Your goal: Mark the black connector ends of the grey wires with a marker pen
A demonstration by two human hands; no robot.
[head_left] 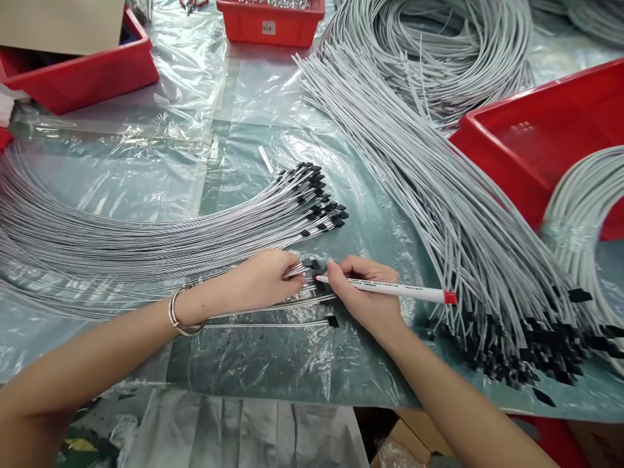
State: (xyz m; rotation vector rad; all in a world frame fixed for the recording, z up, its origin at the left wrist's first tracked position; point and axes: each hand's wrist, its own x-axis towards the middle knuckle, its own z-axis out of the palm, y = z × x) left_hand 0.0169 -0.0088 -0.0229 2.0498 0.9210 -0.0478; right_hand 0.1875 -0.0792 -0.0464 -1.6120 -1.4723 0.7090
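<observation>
My left hand [266,279], with a bracelet at the wrist, is closed around a few thin grey wires just behind their black end pieces [312,265]. My right hand [368,286] grips a white marker pen [400,289] with a red end cap. Its tip points left and lies close to the black ends; whether it touches them I cannot tell. A single wire with a black end [333,322] lies below my hands. Above them rests a thick bundle of wires [185,247], its black ends gathered at the right.
To the right lies a big grey cable bundle [419,162] with black ends near the table edge. Behind it is a coiled bundle [468,84]. Red bins stand at the back left [88,78], back middle [268,26] and right [550,123]. Plastic film [253,364] covers the table.
</observation>
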